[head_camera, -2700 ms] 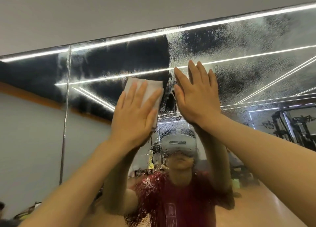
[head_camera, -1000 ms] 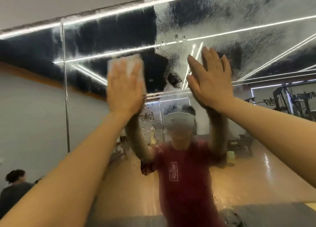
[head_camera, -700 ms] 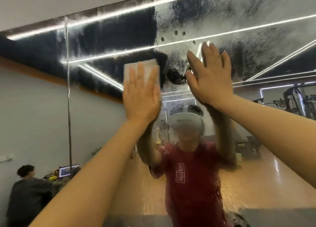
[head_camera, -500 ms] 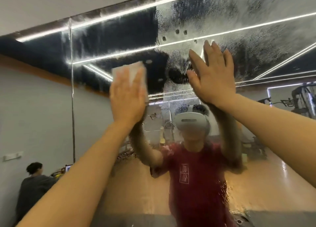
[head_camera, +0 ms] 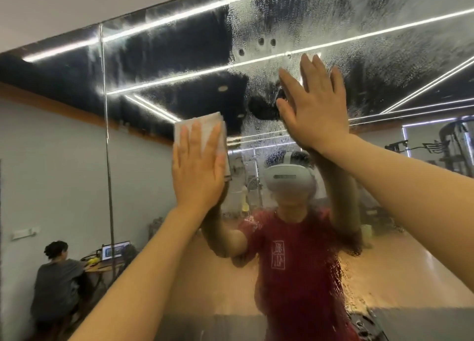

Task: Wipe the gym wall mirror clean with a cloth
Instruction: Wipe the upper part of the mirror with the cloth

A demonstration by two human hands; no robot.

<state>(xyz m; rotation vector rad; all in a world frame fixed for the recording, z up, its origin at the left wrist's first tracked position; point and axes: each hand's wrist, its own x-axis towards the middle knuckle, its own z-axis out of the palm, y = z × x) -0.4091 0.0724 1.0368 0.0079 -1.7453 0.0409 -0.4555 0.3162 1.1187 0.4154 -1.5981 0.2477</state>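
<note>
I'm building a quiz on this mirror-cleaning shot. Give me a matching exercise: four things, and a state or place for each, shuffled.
Things:
1. left hand
2. right hand
3. cloth
4. mirror, upper right

States:
A. misted with droplets
B. pinned flat under a palm
C. bare, flat on the glass
D. pressing a folded pad to the glass

Pairs: 1-D, 2-C, 3-B, 4-A

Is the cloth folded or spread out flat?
Folded. The cloth under the left hand is a compact pad, with stacked layers showing along its right edge, pressed flat on the mirror.
</note>
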